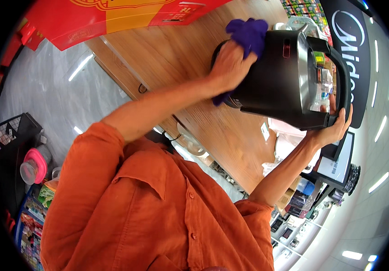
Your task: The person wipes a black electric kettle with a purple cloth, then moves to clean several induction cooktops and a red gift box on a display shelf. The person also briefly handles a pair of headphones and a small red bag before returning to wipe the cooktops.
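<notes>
A black pot-shaped appliance [271,74] is tipped on its side above the wooden table, its base toward the left. It has a silver band, a small red-edged panel and a big loop handle [344,74]; its exact kind I cannot tell. My right hand [337,125] is closed round the lower end of that handle. At the appliance's base, my left hand [231,65] presses a bunched purple cloth [251,36] against the side. Part of the cloth sticks out below the hand, near the base's lower edge.
Under the appliance runs a wooden table [158,54]. A red and yellow box [113,22] stands at the far left. Pink and white plastic bags [289,135] lie by my right forearm, with a monitor [337,165] beyond. A pink-lidded container [35,166] sits low at left.
</notes>
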A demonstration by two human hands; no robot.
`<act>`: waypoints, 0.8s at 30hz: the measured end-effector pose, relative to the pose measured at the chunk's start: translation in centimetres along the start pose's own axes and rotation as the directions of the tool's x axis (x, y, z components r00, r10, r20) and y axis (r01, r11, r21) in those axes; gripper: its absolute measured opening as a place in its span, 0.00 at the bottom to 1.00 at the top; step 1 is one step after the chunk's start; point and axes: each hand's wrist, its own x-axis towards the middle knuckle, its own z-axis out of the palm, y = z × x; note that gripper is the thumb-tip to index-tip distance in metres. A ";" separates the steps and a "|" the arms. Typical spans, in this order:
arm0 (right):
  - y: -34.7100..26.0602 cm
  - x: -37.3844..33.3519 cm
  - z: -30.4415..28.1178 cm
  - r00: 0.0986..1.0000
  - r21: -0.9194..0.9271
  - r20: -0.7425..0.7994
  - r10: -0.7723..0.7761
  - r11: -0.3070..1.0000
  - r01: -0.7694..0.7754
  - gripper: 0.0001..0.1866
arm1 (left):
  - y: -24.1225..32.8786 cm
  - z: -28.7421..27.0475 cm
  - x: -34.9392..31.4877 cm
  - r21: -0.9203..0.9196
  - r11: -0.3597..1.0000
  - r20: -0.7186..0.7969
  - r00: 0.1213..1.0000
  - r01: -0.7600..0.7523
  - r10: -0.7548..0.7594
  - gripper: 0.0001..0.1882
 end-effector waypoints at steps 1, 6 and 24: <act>0.1 0.1 -0.3 1.000 0.013 0.002 0.009 1.000 -0.009 0.23 | 0.3 -0.6 1.9 0.078 0.984 0.150 0.974 0.162 -0.172 0.24; -0.3 0.0 0.1 1.000 0.012 0.004 0.007 1.000 -0.007 0.22 | -2.9 -0.5 7.5 0.144 0.949 0.266 0.912 0.281 -0.311 0.34; 0.1 0.2 -0.5 0.999 0.131 0.052 0.010 0.991 -0.017 0.22 | 1.2 1.3 -3.6 0.032 0.925 0.103 0.922 -0.378 0.373 0.23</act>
